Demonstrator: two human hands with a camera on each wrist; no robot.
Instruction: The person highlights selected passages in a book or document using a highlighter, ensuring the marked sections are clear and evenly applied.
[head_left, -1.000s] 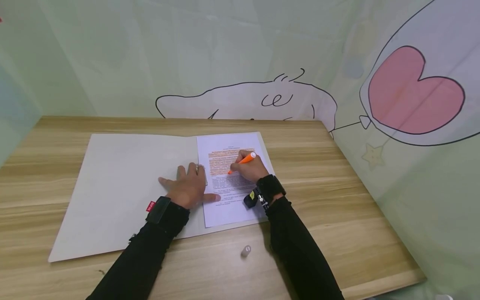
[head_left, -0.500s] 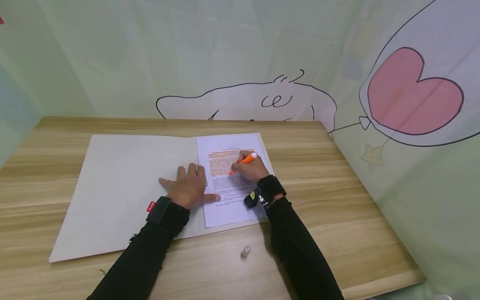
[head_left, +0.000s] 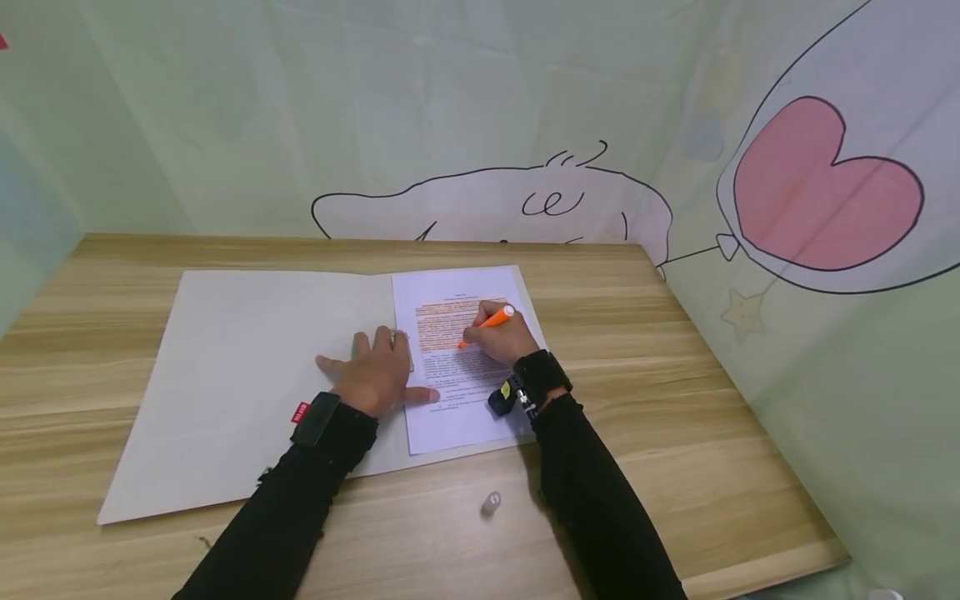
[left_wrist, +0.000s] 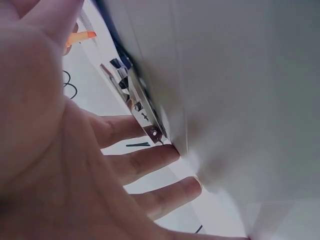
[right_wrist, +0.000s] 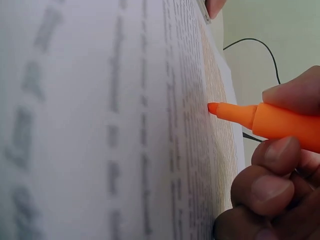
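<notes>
My right hand (head_left: 504, 335) pinches an orange highlighter (head_left: 497, 317) between thumb and fingers. In the right wrist view the highlighter's tip (right_wrist: 213, 108) meets the printed sheet (head_left: 457, 429), by the lower edge of a block of text marked orange (head_left: 442, 321). The sheet lies on the right side of an opened white folder (head_left: 247, 358). Fingers spread, my left hand (head_left: 375, 379) rests beside the folder's fold, its thumb on the sheet's left edge. A metal clip (left_wrist: 142, 112) at the fold shows by those fingers in the left wrist view, partly hidden in the head view.
A small pale cap (head_left: 491, 502) lies on the wooden table (head_left: 637, 375) in front of the folder. A cloth wall with cartoon drawings (head_left: 480, 200) stands behind the table, and the cloth continues along its right edge.
Over the last second the highlighter has shifted only very slightly to the right along the text. My left hand, the sheet and the folder keep their places.
</notes>
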